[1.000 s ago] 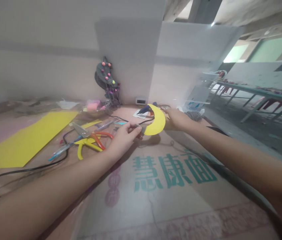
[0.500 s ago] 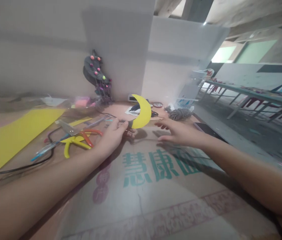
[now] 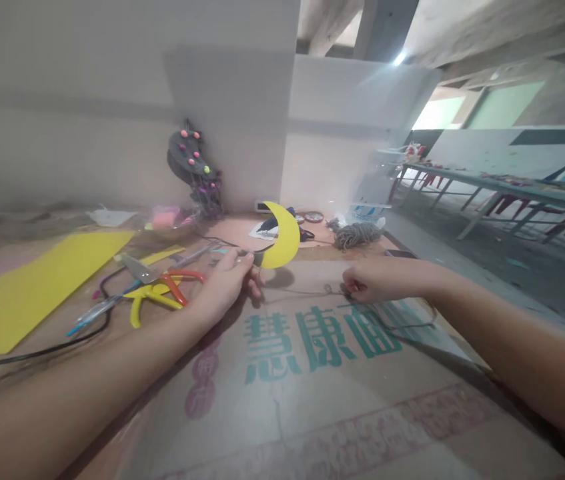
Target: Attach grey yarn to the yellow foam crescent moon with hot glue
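Note:
My left hand [image 3: 229,280] pinches the lower tip of a yellow crescent moon cutout [image 3: 289,241], which stands up from the fingers. Grey yarn [image 3: 259,259] covers the crescent near that tip. A thin yarn strand [image 3: 302,291] runs from there across the cardboard to my right hand [image 3: 382,280]. The right fingers are curled closed around the strand, a small loop showing just beside them. Behind that hand lies a loose grey yarn bundle [image 3: 358,235] at the table's far edge.
Left of me lie scissors with orange handles [image 3: 177,287], yellow-handled pliers [image 3: 149,299], a pen in clear plastic [image 3: 92,315] and a yellow sheet [image 3: 47,293]. A dark crescent ornament with colored pompoms [image 3: 189,157] leans on the wall. Printed cardboard [image 3: 242,427] covers the table before me.
My right hand has moved right and slightly down and closed from spread fingers onto the yarn. The left hand still holds the crescent. The view has tilted slightly.

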A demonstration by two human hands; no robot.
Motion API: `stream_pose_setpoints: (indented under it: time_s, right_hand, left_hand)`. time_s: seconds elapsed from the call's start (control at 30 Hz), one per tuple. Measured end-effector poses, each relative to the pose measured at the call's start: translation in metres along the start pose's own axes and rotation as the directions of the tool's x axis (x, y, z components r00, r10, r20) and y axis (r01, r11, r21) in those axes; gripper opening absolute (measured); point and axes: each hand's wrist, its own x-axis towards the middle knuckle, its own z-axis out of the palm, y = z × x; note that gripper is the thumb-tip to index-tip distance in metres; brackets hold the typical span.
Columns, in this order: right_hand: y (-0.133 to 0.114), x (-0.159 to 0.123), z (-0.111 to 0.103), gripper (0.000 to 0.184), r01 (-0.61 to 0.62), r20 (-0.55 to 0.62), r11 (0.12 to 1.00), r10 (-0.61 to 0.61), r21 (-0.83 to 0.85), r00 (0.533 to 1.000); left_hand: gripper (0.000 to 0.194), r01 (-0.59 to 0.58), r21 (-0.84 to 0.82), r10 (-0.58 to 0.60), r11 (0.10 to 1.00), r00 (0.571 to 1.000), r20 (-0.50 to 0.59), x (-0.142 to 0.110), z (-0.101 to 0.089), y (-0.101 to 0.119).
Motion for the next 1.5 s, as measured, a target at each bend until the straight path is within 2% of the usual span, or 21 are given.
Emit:
stream_pose_setpoints:
  time_s: [0.13, 0.3, 0.47, 0.67, 0.93, 1.03, 1.13, 1.37, 1.43, 1.5]
  right_hand:
    - [0.031, 0.004, 0.005, 0.013, 0.017, 0.033, 0.999, -0.016, -0.028, 0.999]
    - [0.055, 0.005, 0.004, 0.015, 0.107, 0.152, 0.974, -0.138, 0.198, 0.979]
    - [0.041, 0.003, -0.002, 0.019, 0.203, 0.102, 0.91, -0.256, 0.362, 0.961]
    - [0.011, 0.004, -0.006, 0.011, 0.301, 0.083, 0.831, -0.38, 0.467, 0.921]
    - [0.016, 0.016, 0.008, 0.011, 0.304, 0.124, 0.755, -0.451, 0.581, 0.884]
    - [0.015, 0.017, 0.009, 0.007, 0.288, 0.136, 0.744, -0.452, 0.603, 0.882]
    - [0.015, 0.016, 0.007, 0.008, 0.293, 0.134, 0.749, -0.451, 0.594, 0.883]
    - [0.038, 0.016, 0.007, 0.015, 0.269, 0.118, 0.865, -0.347, 0.423, 0.93]
    - [0.046, 0.015, 0.007, 0.019, 0.22, 0.1, 0.909, -0.271, 0.355, 0.957]
    - [0.046, 0.015, 0.004, 0.025, 0.09, -0.012, 0.962, -0.09, 0.259, 0.996]
  left_hand:
    - [0.009, 0.014, 0.012, -0.014, 1.0, 1.0, 0.004, -0.001, 0.001, 0.002]
    - [0.01, -0.054, 0.018, 0.055, 0.998, 0.998, -0.033, 0.005, -0.005, -0.003]
    - [0.021, -0.155, -0.005, 0.154, 0.988, 0.985, -0.071, 0.011, -0.011, -0.01]
    - [0.026, -0.097, -0.148, 0.092, 0.984, 0.995, -0.036, 0.009, -0.011, -0.004]
    - [0.027, -0.095, -0.346, 0.104, 0.933, 0.995, 0.008, 0.01, -0.012, 0.005]
    - [0.024, -0.091, -0.385, 0.11, 0.918, 0.994, 0.028, 0.008, -0.01, 0.013]
    - [0.025, -0.045, -0.376, 0.059, 0.926, 0.998, 0.026, 0.005, -0.008, 0.023]
    - [0.026, 0.011, -0.35, -0.008, 0.937, 1.0, 0.009, 0.007, -0.011, 0.031]
    - [0.028, -0.002, -0.311, 0.004, 0.95, 1.0, 0.006, 0.006, -0.009, 0.028]
    - [0.026, -0.047, -0.22, 0.044, 0.974, 0.999, -0.021, 0.004, -0.006, 0.023]
